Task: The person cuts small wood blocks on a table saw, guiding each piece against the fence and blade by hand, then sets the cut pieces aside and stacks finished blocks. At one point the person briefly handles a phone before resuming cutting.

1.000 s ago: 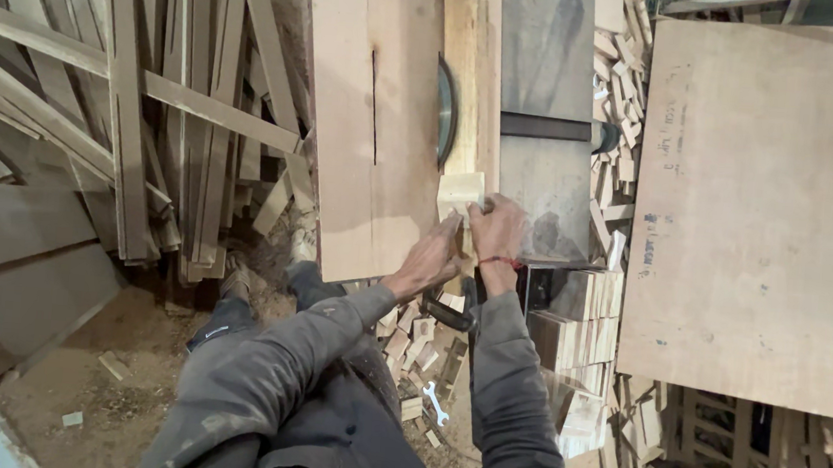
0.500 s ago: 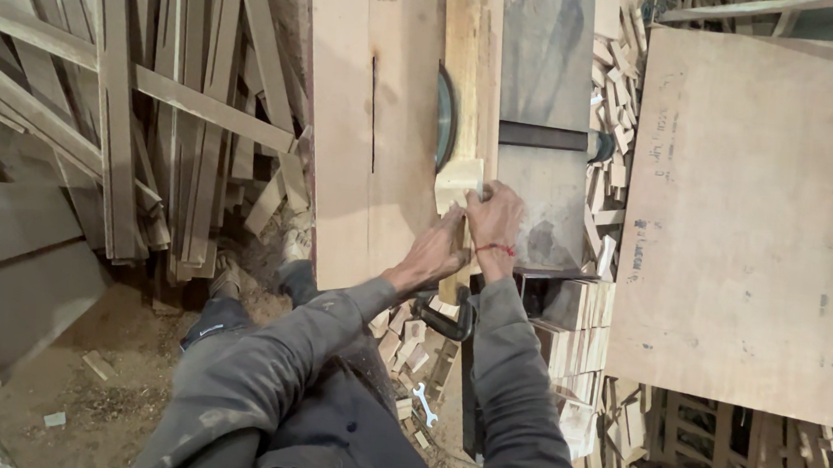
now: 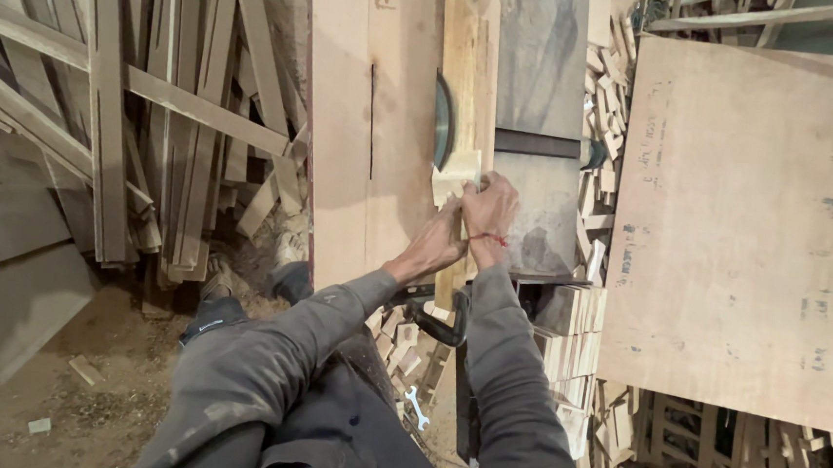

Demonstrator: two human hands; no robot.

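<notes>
A small pale wood block (image 3: 456,172) lies on the wooden saw table (image 3: 353,161), right beside the circular saw blade (image 3: 442,120) that sticks up through the top. My left hand (image 3: 433,249) and my right hand (image 3: 489,210) are pressed together on the block's near end, fingers closed on it. A long wooden guide board (image 3: 472,52) runs away from the block along the blade. Both my arms wear grey sleeves, and a red thread circles my right wrist.
Long wood slats (image 3: 122,116) lean in a heap at the left. A large plywood sheet (image 3: 735,227) lies at the right, with stacks of small cut blocks (image 3: 570,343) beside it. Sawdust covers the floor (image 3: 83,387), and a wrench (image 3: 416,406) lies below.
Both hands have slid the block a little farther along the table toward the blade. The view has shifted slightly with my head.
</notes>
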